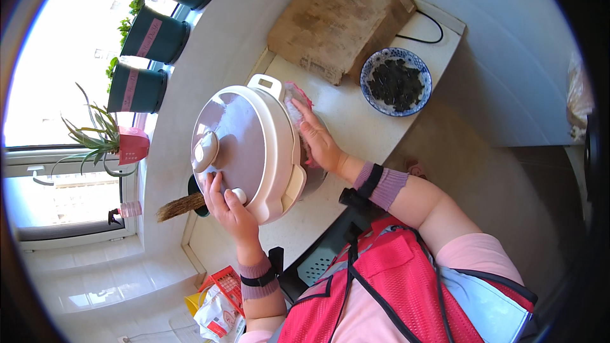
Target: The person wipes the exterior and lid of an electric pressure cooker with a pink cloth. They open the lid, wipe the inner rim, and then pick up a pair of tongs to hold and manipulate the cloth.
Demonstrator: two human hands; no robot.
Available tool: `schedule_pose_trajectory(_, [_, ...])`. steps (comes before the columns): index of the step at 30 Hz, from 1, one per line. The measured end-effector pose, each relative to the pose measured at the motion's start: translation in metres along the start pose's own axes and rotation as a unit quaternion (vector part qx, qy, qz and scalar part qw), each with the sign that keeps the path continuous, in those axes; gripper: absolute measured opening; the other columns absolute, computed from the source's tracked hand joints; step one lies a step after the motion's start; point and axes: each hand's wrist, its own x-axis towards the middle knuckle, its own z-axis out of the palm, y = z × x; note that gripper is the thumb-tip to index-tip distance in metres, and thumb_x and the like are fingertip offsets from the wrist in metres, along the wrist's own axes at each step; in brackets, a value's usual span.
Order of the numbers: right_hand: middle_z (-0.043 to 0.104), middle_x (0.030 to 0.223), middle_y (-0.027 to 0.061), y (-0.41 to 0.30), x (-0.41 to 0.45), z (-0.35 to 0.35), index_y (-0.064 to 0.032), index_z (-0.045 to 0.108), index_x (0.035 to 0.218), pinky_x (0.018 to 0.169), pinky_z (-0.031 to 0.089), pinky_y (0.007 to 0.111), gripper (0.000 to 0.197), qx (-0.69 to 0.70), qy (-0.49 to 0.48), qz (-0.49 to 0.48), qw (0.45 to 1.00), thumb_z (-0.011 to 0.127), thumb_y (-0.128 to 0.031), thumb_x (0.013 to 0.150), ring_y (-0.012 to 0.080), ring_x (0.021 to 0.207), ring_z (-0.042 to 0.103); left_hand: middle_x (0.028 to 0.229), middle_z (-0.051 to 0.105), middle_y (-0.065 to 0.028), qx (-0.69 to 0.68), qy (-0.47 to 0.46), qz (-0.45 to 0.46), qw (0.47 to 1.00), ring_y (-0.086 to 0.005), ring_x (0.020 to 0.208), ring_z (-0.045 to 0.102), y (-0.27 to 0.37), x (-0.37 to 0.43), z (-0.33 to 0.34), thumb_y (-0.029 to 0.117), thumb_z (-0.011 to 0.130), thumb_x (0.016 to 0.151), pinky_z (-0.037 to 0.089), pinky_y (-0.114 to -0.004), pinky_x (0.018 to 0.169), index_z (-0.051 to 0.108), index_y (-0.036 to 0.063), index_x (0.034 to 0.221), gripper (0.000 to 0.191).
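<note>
A cream electric cooking pot (pixel 281 143) with a glass lid (pixel 238 128) and a lid knob (pixel 207 151) stands tilted above the counter, its side towards my right hand. My left hand (pixel 231 209) rests on the lid's near edge beside a small white knob (pixel 238 195), fingers spread; whether it bears the pot's weight I cannot tell. My right hand (pixel 317 140) presses a pink and white cloth (pixel 294 105) against the pot's side or underside. Part of the cloth is hidden behind the fingers.
A blue-patterned bowl (pixel 396 82) of dark pieces in liquid stands near the counter edge, beside a worn cardboard box (pixel 333 19) and a black cable (pixel 441 33). Green planters (pixel 155 33) and a pink plant pot (pixel 133 145) line the sill. A straw brush (pixel 178 207) lies left; a red basket (pixel 228 286) stands below.
</note>
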Motion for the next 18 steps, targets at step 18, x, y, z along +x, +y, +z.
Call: schedule_pose_trajectory(18, [0.065,0.112,0.0044,0.054,0.1,-0.058,-0.0161,0.052,0.142,0.066,0.043,0.027,0.059,0.143,-0.036,0.467,0.872,0.026,-0.054,0.104,0.0099,0.074,0.048,0.148,0.04,-0.0226,0.101,0.092,-0.073,0.988,-0.039,0.14,0.034,0.051,-0.042,0.031,0.044,0.046,0.1,0.023,-0.049,0.116,0.032,-0.0039,0.146,0.068])
